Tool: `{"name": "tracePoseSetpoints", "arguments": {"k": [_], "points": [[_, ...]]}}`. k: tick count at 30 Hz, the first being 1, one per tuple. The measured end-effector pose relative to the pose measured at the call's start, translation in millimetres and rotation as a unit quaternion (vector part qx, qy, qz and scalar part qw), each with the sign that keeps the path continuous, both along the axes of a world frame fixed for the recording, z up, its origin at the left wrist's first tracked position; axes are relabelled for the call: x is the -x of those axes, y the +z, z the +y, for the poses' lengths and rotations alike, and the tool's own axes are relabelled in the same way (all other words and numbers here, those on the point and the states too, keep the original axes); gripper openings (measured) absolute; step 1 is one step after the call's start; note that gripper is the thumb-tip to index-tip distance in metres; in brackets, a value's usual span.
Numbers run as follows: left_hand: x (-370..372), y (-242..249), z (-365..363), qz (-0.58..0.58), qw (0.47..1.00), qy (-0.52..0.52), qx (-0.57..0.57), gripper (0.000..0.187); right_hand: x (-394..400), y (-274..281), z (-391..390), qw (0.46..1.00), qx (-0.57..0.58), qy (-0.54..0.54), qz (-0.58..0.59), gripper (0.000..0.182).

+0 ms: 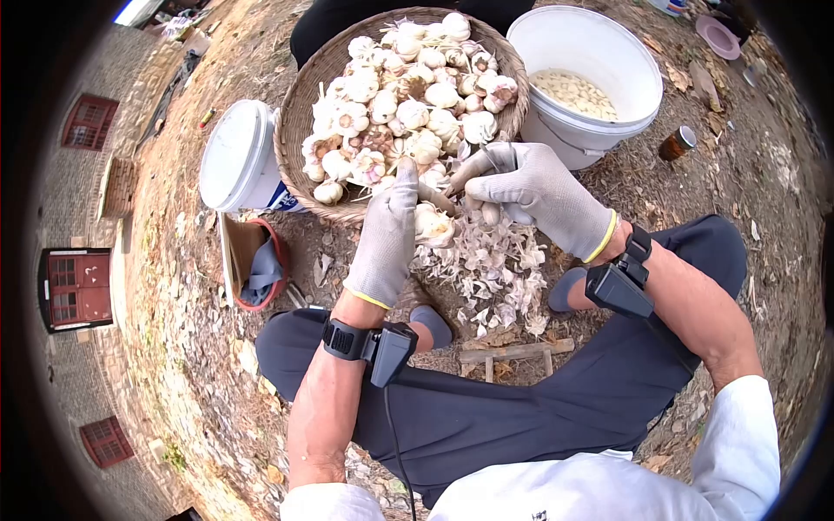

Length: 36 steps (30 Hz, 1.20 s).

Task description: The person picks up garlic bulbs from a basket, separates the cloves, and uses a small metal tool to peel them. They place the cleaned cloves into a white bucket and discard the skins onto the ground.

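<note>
Both my hands wear grey work gloves with yellow cuffs. My left hand (388, 230) is closed around a garlic bulb (433, 226) at the near edge of the wicker basket (291, 130). My right hand (543, 193) is just to its right, fingers curled round a tool whose exact shape I cannot make out. The tool's brown tip reaches toward my left fingers. Many whole garlic bulbs (413, 113) fill the basket. Below my hands, loose garlic skins (499, 269) are heaped on the ground.
At the upper right, a white bucket (638, 65) holds peeled cloves (575, 94). A lidded white bucket (233, 156) and a red container (280, 260) are on the left. A dark jar (678, 143) lies right. My crossed legs and a small wooden frame (517, 352) are below.
</note>
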<state>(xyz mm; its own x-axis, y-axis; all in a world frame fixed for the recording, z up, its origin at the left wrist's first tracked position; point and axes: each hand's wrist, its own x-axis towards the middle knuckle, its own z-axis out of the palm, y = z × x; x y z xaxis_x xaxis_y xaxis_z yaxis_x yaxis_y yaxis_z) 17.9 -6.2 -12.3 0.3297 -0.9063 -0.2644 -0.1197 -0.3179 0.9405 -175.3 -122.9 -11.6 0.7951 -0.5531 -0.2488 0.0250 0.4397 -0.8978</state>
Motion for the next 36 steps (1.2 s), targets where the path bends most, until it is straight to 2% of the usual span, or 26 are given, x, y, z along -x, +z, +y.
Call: {"name": "tracePoseSetpoints", "arguments": {"k": [2, 5, 6, 8, 9, 11, 15, 17, 20, 23, 26, 27, 29, 31, 33, 35, 36], "points": [[-2.4, -8.9, -0.3, -0.003, 0.999, 0.003, 0.036, 0.085, -2.3, 0.2, 4.4, 0.999, 0.038, 0.001, 0.014, 0.017], [-0.6, -9.2, 0.0, 0.036, 0.999, 0.035, 0.004, 0.085, -7.5, 0.4, 13.1, 0.993, 0.102, -0.006, 0.05, 0.021], [-2.2, -7.7, 0.2, 0.036, 0.999, 0.035, 0.004, 0.085, -10.2, -1.9, 15.7, 0.984, 0.166, -0.008, 0.068, 0.024], [-6.2, -3.6, 0.7, 0.004, 0.999, -0.026, -0.027, 0.084, -10.5, -1.3, 21.8, 0.961, 0.257, -0.009, 0.098, 0.031], [-5.0, -4.4, 0.6, 0.005, 0.999, -0.026, -0.027, 0.084, -11.0, -1.5, 22.7, 0.961, 0.257, -0.009, 0.099, 0.031], [-0.1, -6.5, 0.9, 0.047, 0.998, -0.029, -0.016, 0.087, -11.9, -2.2, 23.7, 0.935, 0.337, -0.021, 0.112, 0.034], [3.7, -3.6, 2.2, 0.039, 0.998, -0.039, -0.007, 0.089, -12.9, -10.1, 17.8, 0.925, 0.345, -0.017, 0.157, 0.024], [2.0, -11.6, 3.2, -0.022, 0.999, -0.045, 0.013, 0.09, -14.9, -20.8, 17.5, 0.946, 0.295, -0.024, 0.135, 0.037], [10.4, -3.8, 1.8, 0.011, 1.0, 0.008, 0.012, 0.094, -15.0, -23.4, 24.0, 0.954, 0.273, -0.04, 0.114, 0.04], [14.1, -2.7, 0.7, -0.014, 0.999, 0.005, 0.034, 0.091, -15.5, -17.2, 26.8, 0.929, 0.34, -0.028, 0.142, 0.043], [15.3, -7.5, 1.7, -0.037, 0.999, 0.001, 0.036, 0.082, -14.7, -4.8, 27.8, 0.926, 0.33, -0.021, 0.181, 0.043], [21.5, -5.1, 3.1, -0.017, 0.999, 0.022, 0.021, 0.077, -16.3, -9.3, 29.4, 0.941, 0.295, -0.033, 0.163, 0.042], [16.8, -25.7, 2.2, -0.102, 0.992, 0.017, 0.068, 0.069, -17.3, -17.7, 28.6, 0.942, 0.293, -0.023, 0.162, 0.04], [26.9, -23.5, 3.4, -0.062, 0.995, 0.045, 0.057, 0.06, -19.3, -21.4, 33.6, 0.954, 0.262, -0.045, 0.138, 0.035], [31.2, -27.7, 1.8, -0.102, 0.989, 0.049, 0.099, 0.055, -20.6, -29.0, 36.5, 0.96, 0.242, -0.051, 0.133, 0.033], [32.7, -20.7, 2.8, -0.143, 0.985, 0.045, 0.09, 0.051, -21.3, -30.6, 39.9, 0.963, 0.229, -0.062, 0.131, 0.03], [36.4, -14.2, 2.9, -0.123, 0.988, 0.052, 0.079, 0.049, -21.4, -26.3, 42.1, 0.968, 0.206, -0.069, 0.128, 0.028]]}}
